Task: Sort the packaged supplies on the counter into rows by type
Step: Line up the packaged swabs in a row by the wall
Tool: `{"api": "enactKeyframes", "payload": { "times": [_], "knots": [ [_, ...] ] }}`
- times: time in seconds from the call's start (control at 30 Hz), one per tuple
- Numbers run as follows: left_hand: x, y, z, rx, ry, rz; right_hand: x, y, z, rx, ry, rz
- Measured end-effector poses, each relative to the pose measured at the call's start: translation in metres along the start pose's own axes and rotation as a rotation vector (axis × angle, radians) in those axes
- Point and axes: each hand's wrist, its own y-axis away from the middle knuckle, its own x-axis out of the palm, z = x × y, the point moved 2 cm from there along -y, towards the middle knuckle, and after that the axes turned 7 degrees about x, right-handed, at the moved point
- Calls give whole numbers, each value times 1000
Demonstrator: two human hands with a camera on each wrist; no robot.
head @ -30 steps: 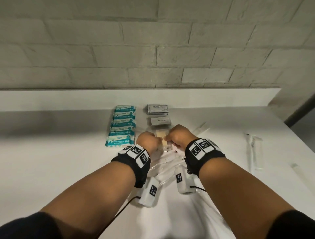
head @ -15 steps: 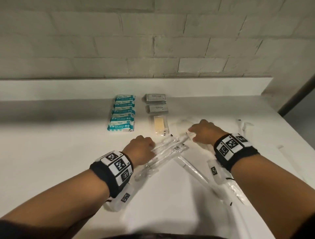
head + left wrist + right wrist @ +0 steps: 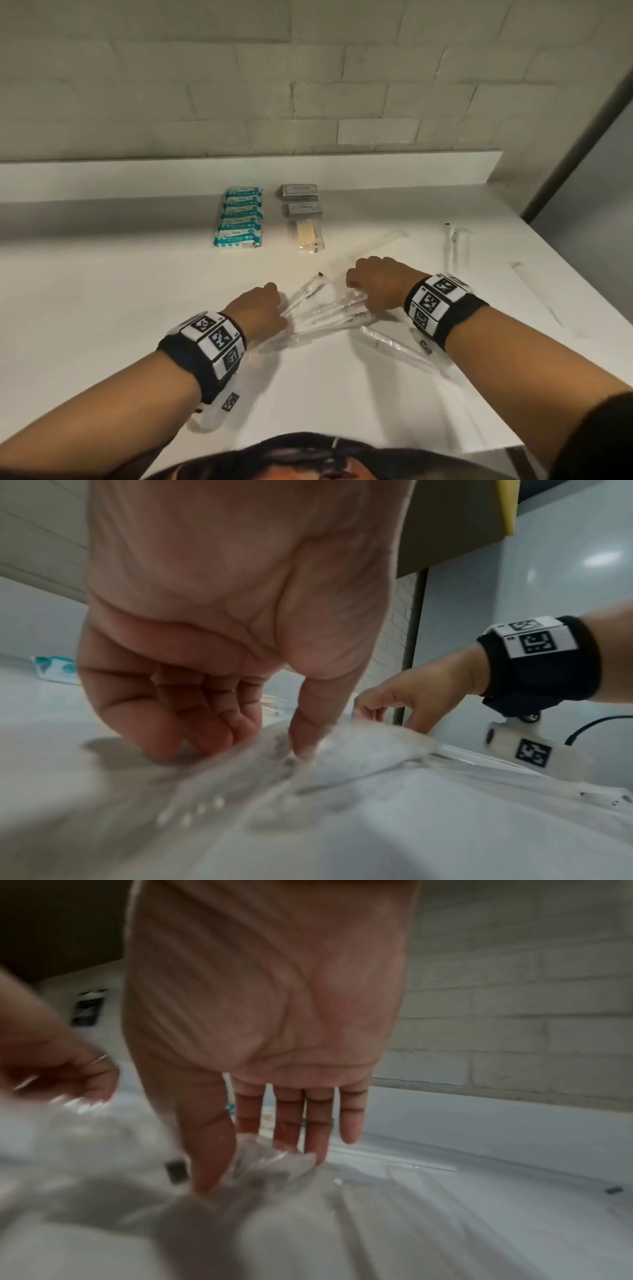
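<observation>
Several long clear packets (image 3: 325, 308) lie fanned on the white counter (image 3: 102, 308) between my hands. My left hand (image 3: 279, 305) grips their near-left ends. In the left wrist view its thumb (image 3: 304, 739) presses on the plastic while the curled fingers (image 3: 212, 739) close at the packets' edge. My right hand (image 3: 356, 291) pinches the crinkled far-right ends (image 3: 270, 1161) between thumb and fairly straight fingers (image 3: 291, 1123). Behind them stand a row of teal wipe packs (image 3: 239, 219), grey sachets (image 3: 301, 202) and a clear packet with a yellow strip (image 3: 305, 234).
More clear packets lie loose: one by my right wrist (image 3: 390, 344), one behind the right hand (image 3: 387, 238), two at the right (image 3: 454, 246) (image 3: 534, 291). A raised ledge (image 3: 239, 171) and brick wall close the back. The counter's right edge (image 3: 582, 274) runs diagonally.
Both hands left the yellow-strip packet and pulled back toward me. The left hand settled on the clear packets' near ends, and the right hand took hold of their far ends.
</observation>
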Motion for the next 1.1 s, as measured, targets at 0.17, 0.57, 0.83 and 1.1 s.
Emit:
{"api": "enactKeyframes", "payload": {
  "times": [0.17,0.57,0.83,1.1],
  "knots": [
    [6,9,1,-41,-47,-21,-4,17,16,12,-37,-63],
    [6,13,-1,-52,-115,-27,15,56,22,58,-40,-63],
    [6,20,-25,25,228,-279,-2,88,-35,247,-225,-194],
    [32,15,-117,420,124,-70,37,132,-138,840,-676,-97]
  ]
}}
